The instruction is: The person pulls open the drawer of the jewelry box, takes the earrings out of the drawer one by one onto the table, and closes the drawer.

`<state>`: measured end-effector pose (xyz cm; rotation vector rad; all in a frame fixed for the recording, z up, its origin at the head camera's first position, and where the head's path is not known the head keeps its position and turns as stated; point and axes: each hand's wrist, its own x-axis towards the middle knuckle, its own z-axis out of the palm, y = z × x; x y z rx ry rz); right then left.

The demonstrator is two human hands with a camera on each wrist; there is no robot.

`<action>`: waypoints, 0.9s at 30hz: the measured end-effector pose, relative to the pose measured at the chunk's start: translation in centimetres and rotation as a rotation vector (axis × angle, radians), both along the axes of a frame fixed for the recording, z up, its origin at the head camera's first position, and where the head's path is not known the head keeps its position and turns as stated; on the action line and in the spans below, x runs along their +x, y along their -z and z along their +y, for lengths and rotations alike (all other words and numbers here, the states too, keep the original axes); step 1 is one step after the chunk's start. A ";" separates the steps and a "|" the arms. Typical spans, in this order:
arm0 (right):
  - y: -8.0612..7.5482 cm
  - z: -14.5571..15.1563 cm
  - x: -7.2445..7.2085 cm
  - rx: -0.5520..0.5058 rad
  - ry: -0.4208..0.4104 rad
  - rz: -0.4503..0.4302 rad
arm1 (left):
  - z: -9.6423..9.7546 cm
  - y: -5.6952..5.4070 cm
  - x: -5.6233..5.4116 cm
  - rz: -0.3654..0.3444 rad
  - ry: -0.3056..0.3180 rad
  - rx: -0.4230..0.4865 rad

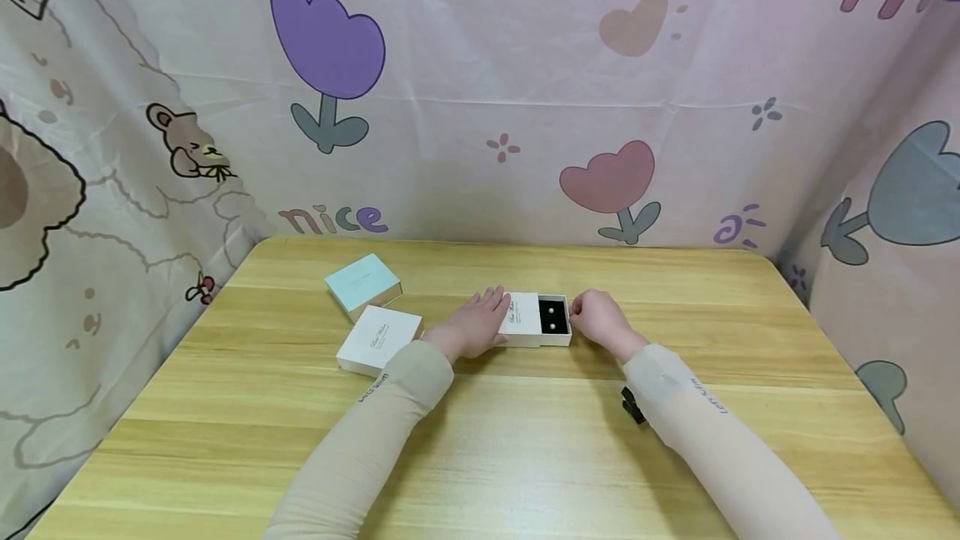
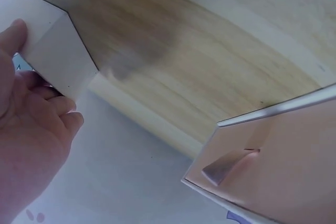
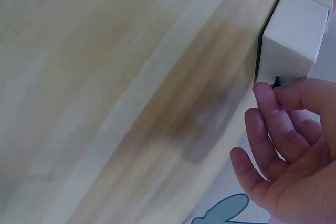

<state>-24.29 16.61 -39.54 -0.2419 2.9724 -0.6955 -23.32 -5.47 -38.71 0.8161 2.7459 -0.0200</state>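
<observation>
A white drawer-style gift box (image 1: 521,315) lies on the table, its drawer slid partway out to the right. Two small round stud-like pieces sit on the black insert (image 1: 553,317) in the drawer. My left hand (image 1: 477,325) grips the sleeve's left end, thumb on one face and fingers at the opposite side, as the left wrist view shows. At the drawer's outer end, my right hand (image 1: 600,322) pinches a small dark pull tab (image 3: 276,81) between thumb and index finger. Its other fingers are loosely curled.
Left of my left hand are another white box (image 1: 380,338) and a light blue box (image 1: 363,283) behind it. A pinkish box end with a ribbon tab (image 2: 228,166) shows in the left wrist view. Beside my right sleeve lies a small black object (image 1: 632,405). Printed cloth (image 1: 465,48) hangs behind the table.
</observation>
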 end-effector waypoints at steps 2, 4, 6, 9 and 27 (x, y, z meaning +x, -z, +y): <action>-0.1 0.0 0.0 0.012 -0.007 0.000 | -0.1 0.1 0.0 0.001 0.004 -0.001; -0.1 0.0 0.0 0.036 -0.006 -0.004 | -0.1 0.1 0.0 0.000 0.007 0.004; -0.3 0.0 -0.1 0.067 0.004 -0.007 | -0.1 0.1 0.0 -0.003 0.006 0.005; -0.6 -0.1 -0.2 0.108 0.016 0.048 | -0.1 0.2 0.0 -0.004 0.003 0.006; 0.0 -2.6 0.1 0.334 -0.242 0.351 | 0.0 -0.3 0.1 -0.025 -0.002 0.019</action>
